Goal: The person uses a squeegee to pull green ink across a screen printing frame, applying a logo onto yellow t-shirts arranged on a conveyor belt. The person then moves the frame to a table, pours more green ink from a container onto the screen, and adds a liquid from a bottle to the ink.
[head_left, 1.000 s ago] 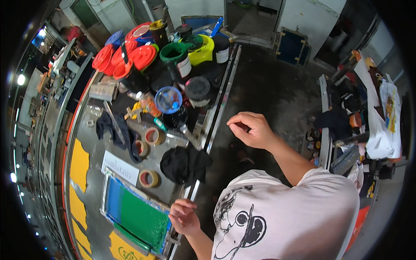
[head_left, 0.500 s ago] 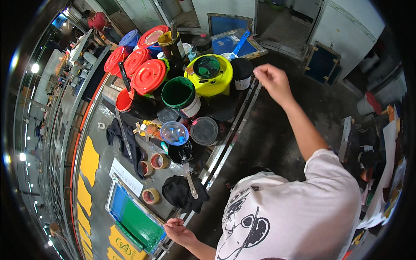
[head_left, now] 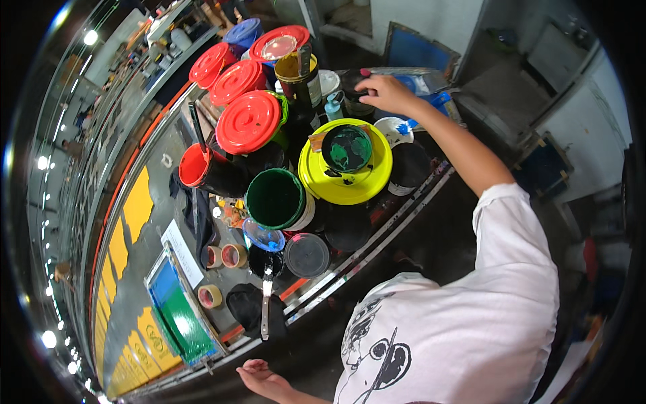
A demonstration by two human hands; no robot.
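Note:
My right hand (head_left: 385,94) reaches over the far side of the crowded bench. Its bent fingers and thumb are apart, right at the edge of a dark jar (head_left: 354,89) with a pink spot on top; whether they touch it I cannot tell. Nearby stand a pale blue bottle (head_left: 334,106) and a white bowl (head_left: 394,130) with a blue-smeared tool. Low in front, my left hand (head_left: 264,381) hangs beside the bench's near edge, fingers loosely curled and apart, holding nothing. Closest to it is a framed printing screen (head_left: 176,296) with green ink on it.
Red-lidded buckets (head_left: 247,122), a green-lined bucket (head_left: 274,200) and a yellow lid (head_left: 377,176) bearing a green-stained tub crowd the bench. A scraper (head_left: 266,306) lies across a black cloth (head_left: 243,306). Tape rolls (head_left: 209,296) and yellow printed pieces (head_left: 153,337) lie toward the left.
My right hand has moved forward and left, from beyond the bench's right edge to the dark jar. My left hand has come away from the screen's corner. The whole view has shifted.

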